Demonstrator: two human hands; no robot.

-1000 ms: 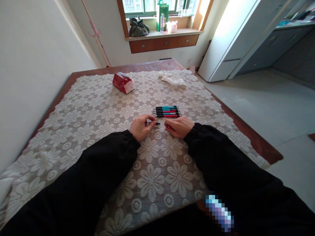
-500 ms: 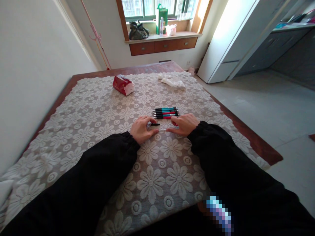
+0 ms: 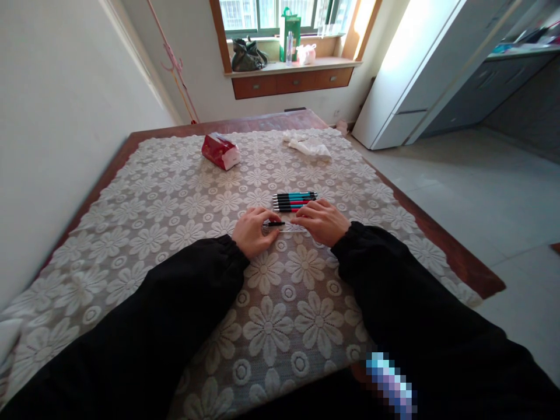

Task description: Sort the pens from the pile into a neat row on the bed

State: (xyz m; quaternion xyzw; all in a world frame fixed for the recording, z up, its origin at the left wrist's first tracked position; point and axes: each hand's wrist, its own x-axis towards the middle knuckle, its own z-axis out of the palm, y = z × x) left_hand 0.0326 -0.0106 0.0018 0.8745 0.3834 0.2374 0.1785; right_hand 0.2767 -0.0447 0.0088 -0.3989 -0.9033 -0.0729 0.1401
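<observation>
A clear plastic case (image 3: 294, 231) lies on the lace tablecloth in front of me, its near edge showing as a thin pale line. My left hand (image 3: 255, 232) grips its left end, thumb on the near side and fingers on the far side. Inside that grip a black pen (image 3: 275, 223) lies lengthwise; its right part is not visible. My right hand (image 3: 322, 221) is over the case's right half, fingers bent together and pointing left; what they hold, if anything, is hidden. Just beyond the hands lies a row of several pens (image 3: 291, 202) in black, teal and red.
A red tissue pack (image 3: 220, 151) sits farther back to the left. White crumpled plastic (image 3: 310, 146) lies at the back right. The flowered tablecloth (image 3: 266, 324) covers most of the wooden table (image 3: 479, 274). Beyond stand a window ledge with bags and a white fridge (image 3: 402, 76).
My right hand has moved left and slightly away from me, from the case's right end to over its middle, now covering the right ends of some pens. My left hand stays in place.
</observation>
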